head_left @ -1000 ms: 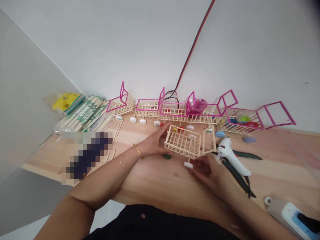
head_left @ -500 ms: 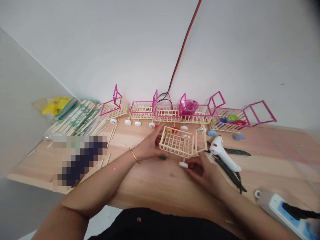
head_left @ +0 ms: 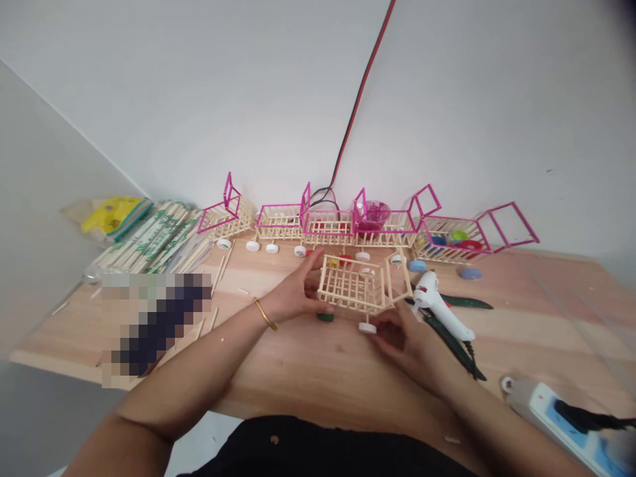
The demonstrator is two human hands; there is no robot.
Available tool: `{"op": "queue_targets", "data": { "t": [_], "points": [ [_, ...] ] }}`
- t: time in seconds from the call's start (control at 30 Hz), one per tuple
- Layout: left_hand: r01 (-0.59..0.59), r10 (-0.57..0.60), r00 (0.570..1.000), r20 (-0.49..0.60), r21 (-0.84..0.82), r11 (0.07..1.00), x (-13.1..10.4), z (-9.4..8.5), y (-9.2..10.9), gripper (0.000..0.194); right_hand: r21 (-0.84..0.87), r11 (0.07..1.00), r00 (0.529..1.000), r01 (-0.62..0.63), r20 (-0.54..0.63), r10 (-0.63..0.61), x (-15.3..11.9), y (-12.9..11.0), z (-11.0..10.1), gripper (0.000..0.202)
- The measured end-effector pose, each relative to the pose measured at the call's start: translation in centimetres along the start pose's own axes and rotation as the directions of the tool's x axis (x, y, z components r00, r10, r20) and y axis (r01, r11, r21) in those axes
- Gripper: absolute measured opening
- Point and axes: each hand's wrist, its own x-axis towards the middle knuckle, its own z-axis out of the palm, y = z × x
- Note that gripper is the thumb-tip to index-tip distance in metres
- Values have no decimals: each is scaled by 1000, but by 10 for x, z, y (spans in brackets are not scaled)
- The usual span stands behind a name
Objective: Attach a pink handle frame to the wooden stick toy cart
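Note:
A small cart of plain wooden sticks (head_left: 352, 285) stands upright between my hands, its handle frame slanting up at the right. My left hand (head_left: 301, 288) grips its left end, thumb near a green cap wheel (head_left: 325, 317). At the lower right, my right hand (head_left: 400, 328) has its fingers closed at the white cap wheel (head_left: 368, 328) and the cart's right end; part of these fingers is hidden behind the cart. Several similar carts with magenta-edged tops, such as the middle one (head_left: 328, 228), stand in a row behind it.
A white glue gun (head_left: 442, 305) lies on dark green-handled pliers (head_left: 454, 344) at the right. Nearer the right corner is a power strip (head_left: 566, 421). Bundled sticks (head_left: 154, 235) and a yellow packet (head_left: 116, 215) lie at the left. A magenta cup (head_left: 373, 217) stands behind the carts.
The camera view has shifted slightly. The cart's left side has tipped down a little, and more of the green wheel shows. Both hands keep their hold.

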Motion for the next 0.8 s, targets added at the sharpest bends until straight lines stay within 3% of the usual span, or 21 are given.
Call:
{"op": "queue_targets", "data": {
  "t": [0.33,0.8],
  "points": [
    [26,-24,999,31,-86,996,-3,-3,6,129,-115,993,1000,18,25,-15,-1,16,-4,20],
    [79,-73,995,72,-83,993,-8,1,5,134,-112,994,999,19,-23,-22,2,18,-2,27]
  ]
}}
